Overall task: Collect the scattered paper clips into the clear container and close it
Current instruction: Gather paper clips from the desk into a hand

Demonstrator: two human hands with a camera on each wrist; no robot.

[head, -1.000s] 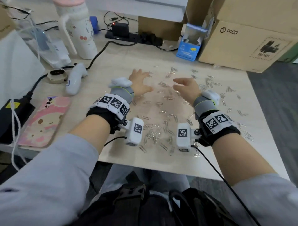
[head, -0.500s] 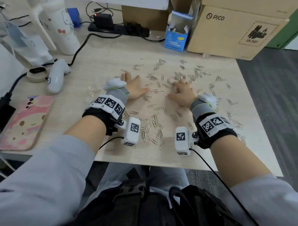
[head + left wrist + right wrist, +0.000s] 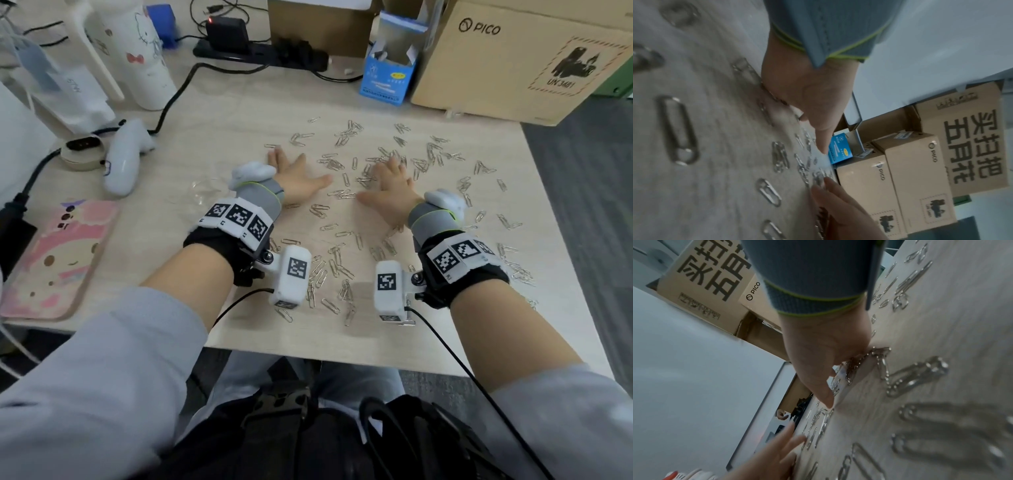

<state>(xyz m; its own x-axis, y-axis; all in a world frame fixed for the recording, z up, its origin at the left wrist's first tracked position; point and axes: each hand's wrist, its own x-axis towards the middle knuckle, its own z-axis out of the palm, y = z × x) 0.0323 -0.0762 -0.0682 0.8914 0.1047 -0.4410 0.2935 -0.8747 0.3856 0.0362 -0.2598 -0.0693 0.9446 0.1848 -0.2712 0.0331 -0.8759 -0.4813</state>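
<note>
Many silver paper clips [image 3: 337, 265] lie scattered over the light wooden table [image 3: 239, 113], from the far middle to the right edge. My left hand [image 3: 294, 178] lies flat, fingers spread, at the left border of the scatter. My right hand [image 3: 390, 185] lies flat on top of clips in the middle. Neither holds anything. A faint clear plastic container [image 3: 205, 190] sits just left of my left hand. The left wrist view shows the left hand [image 3: 807, 91] pressed down beside clips [image 3: 677, 128]. The right wrist view shows the right hand [image 3: 822, 353] resting on a bunch of clips [image 3: 916, 376].
A PICO cardboard box [image 3: 513, 61] and a small blue box [image 3: 387, 75] stand at the back. At the left lie a white controller [image 3: 125, 157], a pink phone [image 3: 58, 260], a white bottle [image 3: 140, 51] and a black cable [image 3: 178, 85]. Clips reach close to the table's front edge.
Both hands came down from just above the table and now lie flat on it, slightly nearer to me. The head view has tilted and moved closer.
</note>
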